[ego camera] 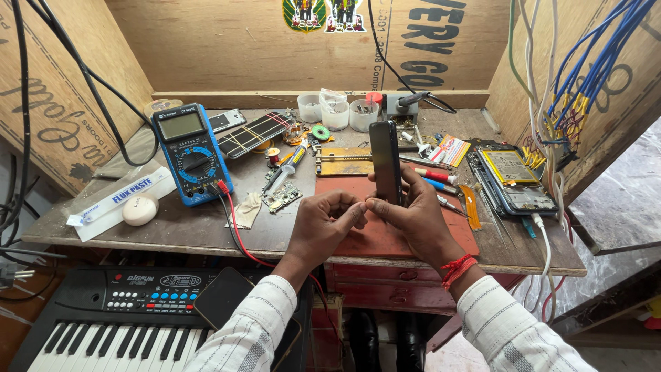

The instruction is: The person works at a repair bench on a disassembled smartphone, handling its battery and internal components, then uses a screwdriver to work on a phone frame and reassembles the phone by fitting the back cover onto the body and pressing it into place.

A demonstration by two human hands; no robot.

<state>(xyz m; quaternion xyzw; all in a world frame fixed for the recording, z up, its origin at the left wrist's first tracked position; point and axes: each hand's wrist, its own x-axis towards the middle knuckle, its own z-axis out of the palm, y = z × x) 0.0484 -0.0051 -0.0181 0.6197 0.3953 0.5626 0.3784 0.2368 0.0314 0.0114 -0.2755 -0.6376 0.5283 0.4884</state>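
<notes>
My right hand point(416, 217) holds a black phone point(385, 162) upright on its edge over the red work mat point(375, 238). My left hand point(323, 224) is curled beside it, with its fingertips pinched against the right hand's fingers at the phone's lower end. Whether something small sits between the fingers cannot be seen. A red thread is tied round my right wrist point(458, 269).
A blue multimeter point(191, 153) with red and black leads stands at the left. Opened phones point(513, 180) lie at the right under hanging blue and white wires point(571, 89). Small cups point(336, 110), tools and a circuit board point(282, 196) litter the bench. A keyboard point(117, 317) sits below.
</notes>
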